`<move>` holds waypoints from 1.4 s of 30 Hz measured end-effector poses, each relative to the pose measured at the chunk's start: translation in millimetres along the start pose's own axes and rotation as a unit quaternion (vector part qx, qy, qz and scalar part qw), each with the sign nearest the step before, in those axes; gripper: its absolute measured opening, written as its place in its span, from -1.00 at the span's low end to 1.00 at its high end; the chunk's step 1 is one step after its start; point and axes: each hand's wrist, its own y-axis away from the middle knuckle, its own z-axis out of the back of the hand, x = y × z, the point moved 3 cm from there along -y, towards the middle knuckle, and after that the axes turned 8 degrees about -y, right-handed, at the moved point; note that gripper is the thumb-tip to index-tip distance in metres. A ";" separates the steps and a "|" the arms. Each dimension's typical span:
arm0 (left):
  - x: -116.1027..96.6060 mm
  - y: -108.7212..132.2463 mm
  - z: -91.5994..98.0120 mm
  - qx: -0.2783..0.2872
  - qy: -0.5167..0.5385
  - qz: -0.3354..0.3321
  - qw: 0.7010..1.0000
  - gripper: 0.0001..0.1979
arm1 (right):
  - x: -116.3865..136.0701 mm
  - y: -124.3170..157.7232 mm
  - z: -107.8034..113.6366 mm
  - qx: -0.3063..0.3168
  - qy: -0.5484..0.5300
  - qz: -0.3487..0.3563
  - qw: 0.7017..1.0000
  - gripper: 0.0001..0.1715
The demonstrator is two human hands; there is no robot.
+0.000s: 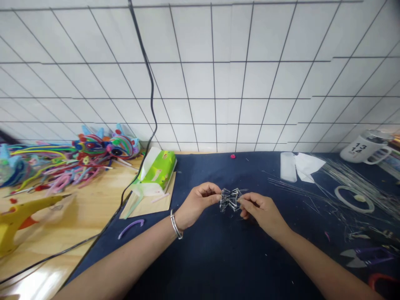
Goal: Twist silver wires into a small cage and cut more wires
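A small silvery wire frame, bow-like with a narrow waist [230, 200], is held up above the dark blue cloth [200, 254]. My left hand [201, 204] pinches its left side between thumb and fingers; a silver bangle sits on that wrist. At the frame's right side, my right hand [259, 210] grips it with thumb and fingertips, close to some thin wire ends that stick out. The fingertips partly hide the frame's outer edges.
On the right lie loose wires [353, 183], a white coil [354, 199], purple-handled scissors [365, 256] and a white mug [361, 148]. At left are a tissue pack [159, 168], a yellow glue gun [28, 216], colourful pipe cleaners [68, 166] and a black cable [152, 96].
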 end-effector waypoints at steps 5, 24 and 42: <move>-5.2 3.8 -4.0 -0.007 -0.001 -0.012 1.000 -0.84 | 1.0 -0.3 -3.3 0.003 0.009 0.013 1.000 -0.69; -13.1 7.1 -14.2 0.006 -0.043 -0.030 0.999 -0.83 | 3.1 -1.1 -12.2 0.008 -0.029 0.008 1.000 -0.71; -9.6 5.9 -17.6 0.089 -0.044 -0.084 0.991 -0.62 | 6.1 -1.7 -12.1 0.042 -0.003 0.049 0.998 -0.73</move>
